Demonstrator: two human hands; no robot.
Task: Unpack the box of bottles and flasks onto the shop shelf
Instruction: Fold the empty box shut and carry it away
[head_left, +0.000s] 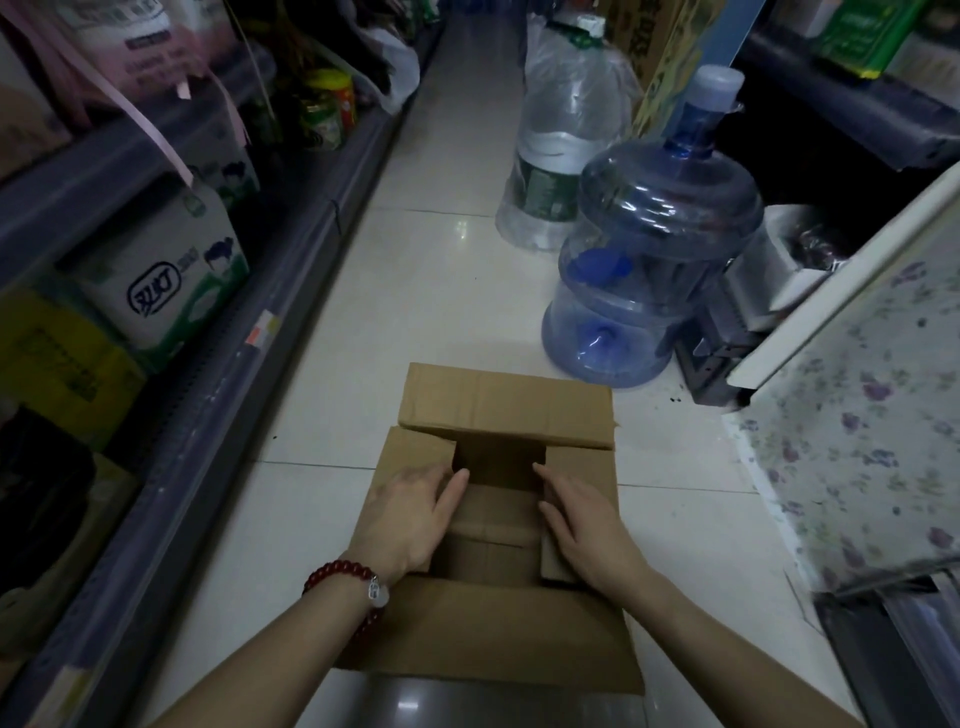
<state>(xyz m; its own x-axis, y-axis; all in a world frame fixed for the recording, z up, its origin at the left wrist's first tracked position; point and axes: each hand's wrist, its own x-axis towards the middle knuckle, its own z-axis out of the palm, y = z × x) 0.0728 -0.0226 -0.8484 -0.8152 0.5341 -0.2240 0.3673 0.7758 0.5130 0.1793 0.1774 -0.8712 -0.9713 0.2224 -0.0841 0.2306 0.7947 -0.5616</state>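
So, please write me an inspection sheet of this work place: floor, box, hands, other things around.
Surface: pale tiled floor, glossy, dark specks near the blue jug.
Job's things: cardboard box on the floor, outer flaps open; contents not visible.
Clutter: empty blue water jug; wrapped water bottle behind it.
Hands: left hand and right hand each resting on an inner flap, parting them.
Cables: nothing seen.
Surroundings: stocked shop shelf on the left; floral-patterned board on the right.

box contents: hidden by inner flaps of the cardboard box (498, 410) and shadow
shelf (291, 291) left of box: cut off by the edge
shelf price label (262, 328): too blurred to read
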